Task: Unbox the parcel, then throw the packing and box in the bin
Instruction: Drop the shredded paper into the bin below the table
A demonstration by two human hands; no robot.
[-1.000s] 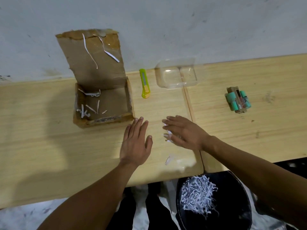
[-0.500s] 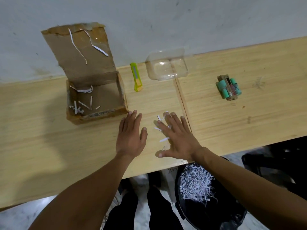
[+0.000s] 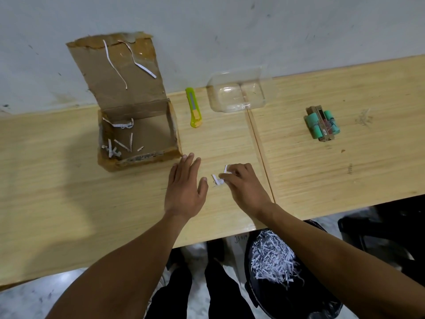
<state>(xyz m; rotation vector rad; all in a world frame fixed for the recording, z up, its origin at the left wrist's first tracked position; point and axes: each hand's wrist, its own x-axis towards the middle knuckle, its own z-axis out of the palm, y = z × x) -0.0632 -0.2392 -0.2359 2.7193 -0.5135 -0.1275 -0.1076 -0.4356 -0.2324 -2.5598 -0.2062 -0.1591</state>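
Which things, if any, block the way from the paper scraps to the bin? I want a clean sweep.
Nothing visible does. The paper scraps lie by the right hand on bare table, and the bin sits below the near edge.

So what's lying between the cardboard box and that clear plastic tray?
In the head view, a green utility knife lies on the table between the box and the tray.
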